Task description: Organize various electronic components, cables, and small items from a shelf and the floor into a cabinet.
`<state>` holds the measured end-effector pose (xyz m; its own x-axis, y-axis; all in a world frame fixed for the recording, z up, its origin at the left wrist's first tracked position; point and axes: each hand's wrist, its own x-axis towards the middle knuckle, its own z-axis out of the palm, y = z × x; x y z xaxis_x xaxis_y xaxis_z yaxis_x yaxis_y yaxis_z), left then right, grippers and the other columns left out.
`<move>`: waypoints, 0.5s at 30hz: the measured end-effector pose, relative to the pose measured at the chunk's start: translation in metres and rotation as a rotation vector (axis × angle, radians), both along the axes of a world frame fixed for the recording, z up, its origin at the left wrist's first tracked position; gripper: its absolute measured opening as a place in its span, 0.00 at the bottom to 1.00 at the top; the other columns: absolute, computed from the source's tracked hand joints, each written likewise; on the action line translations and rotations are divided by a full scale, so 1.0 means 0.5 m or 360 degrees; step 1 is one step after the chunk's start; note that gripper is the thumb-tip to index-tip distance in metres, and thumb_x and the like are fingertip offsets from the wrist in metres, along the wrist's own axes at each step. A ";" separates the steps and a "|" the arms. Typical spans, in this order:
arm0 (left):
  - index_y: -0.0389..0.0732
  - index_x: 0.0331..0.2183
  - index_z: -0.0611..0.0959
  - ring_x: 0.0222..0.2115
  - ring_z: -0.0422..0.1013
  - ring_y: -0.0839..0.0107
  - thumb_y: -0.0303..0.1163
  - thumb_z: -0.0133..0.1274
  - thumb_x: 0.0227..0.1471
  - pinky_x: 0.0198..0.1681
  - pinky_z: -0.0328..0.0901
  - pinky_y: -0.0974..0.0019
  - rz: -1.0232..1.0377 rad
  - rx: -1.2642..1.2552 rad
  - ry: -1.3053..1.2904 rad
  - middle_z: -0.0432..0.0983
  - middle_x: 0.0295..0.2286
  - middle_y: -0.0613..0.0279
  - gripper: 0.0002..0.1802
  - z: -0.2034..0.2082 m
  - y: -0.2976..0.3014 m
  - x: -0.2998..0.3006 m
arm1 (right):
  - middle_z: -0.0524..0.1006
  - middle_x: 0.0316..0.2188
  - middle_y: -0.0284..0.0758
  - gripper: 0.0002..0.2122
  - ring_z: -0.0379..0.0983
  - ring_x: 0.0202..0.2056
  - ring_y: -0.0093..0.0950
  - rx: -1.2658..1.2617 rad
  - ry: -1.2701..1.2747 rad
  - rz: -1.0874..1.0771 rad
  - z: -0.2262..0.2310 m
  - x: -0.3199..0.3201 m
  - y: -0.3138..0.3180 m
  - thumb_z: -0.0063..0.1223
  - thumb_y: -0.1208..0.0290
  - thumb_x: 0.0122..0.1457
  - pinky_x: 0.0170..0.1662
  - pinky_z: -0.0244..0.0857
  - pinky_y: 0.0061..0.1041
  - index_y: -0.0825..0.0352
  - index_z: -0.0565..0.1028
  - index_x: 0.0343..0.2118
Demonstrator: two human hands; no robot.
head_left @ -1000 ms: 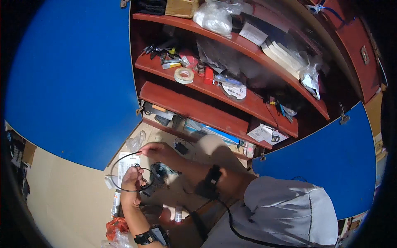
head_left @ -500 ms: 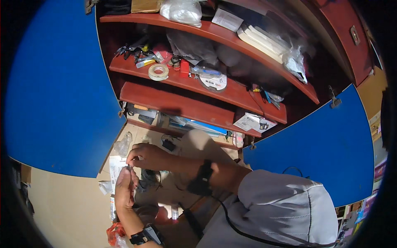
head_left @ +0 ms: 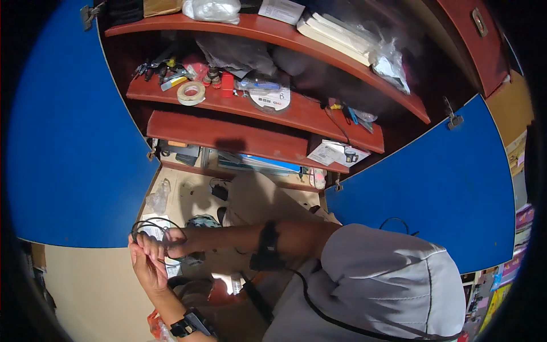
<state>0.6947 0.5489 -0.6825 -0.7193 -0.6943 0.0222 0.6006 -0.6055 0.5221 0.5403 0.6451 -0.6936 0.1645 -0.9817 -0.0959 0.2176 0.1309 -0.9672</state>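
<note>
A thin black cable (head_left: 149, 221) rises in loose loops over my two hands at the lower left. My left hand (head_left: 147, 265) is closed round one side of it, fingers bent and thumb up. From the right, my right hand (head_left: 174, 241) meets it, its fingers also closed on the cable. The hands touch or nearly so, and they partly hide the gathered part of the cable. Behind them a white printed paper or box (head_left: 152, 219) lies on the floor.
An open red cupboard (head_left: 228, 137) with blue doors (head_left: 74, 142) stands ahead. Its shelves carry a tape roll (head_left: 191, 93), tools and bags. A clear plastic bag (head_left: 158, 196) and a black adapter (head_left: 219, 192) lie on the floor near my knee (head_left: 256, 194).
Both hands have moved left and a little down. Loops of black cable now show above them, where only a small dark piece was visible between the fingers. The cupboard has shifted up-left in view.
</note>
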 end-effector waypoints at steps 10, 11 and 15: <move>0.42 0.34 0.67 0.37 0.62 0.72 0.38 0.48 0.60 0.46 0.60 0.67 0.0045 -0.0375 -0.0330 0.63 0.32 0.66 0.11 -0.009 0.015 -0.047 | 0.72 0.37 0.31 0.23 0.66 0.39 0.19 -0.0179 -0.0238 -0.0435 0.011 -0.016 0.005 0.49 0.61 0.60 0.46 0.62 0.23 0.69 0.64 0.54; 0.42 0.35 0.68 0.39 0.63 0.72 0.37 0.46 0.61 0.47 0.61 0.66 0.0013 -0.0413 -0.0420 0.65 0.34 0.66 0.10 -0.015 0.015 -0.042 | 0.74 0.33 0.31 0.22 0.67 0.37 0.18 -0.0069 -0.0021 -0.0394 0.018 -0.036 0.016 0.48 0.59 0.61 0.45 0.61 0.23 0.67 0.65 0.54; 0.41 0.36 0.73 0.37 0.65 0.78 0.41 0.45 0.62 0.42 0.61 0.72 -0.0071 -0.0508 -0.0710 0.69 0.33 0.69 0.13 -0.044 0.013 -0.046 | 0.76 0.31 0.30 0.18 0.69 0.36 0.18 -0.0045 0.0091 -0.0330 0.050 -0.083 0.037 0.47 0.59 0.61 0.44 0.61 0.22 0.67 0.70 0.49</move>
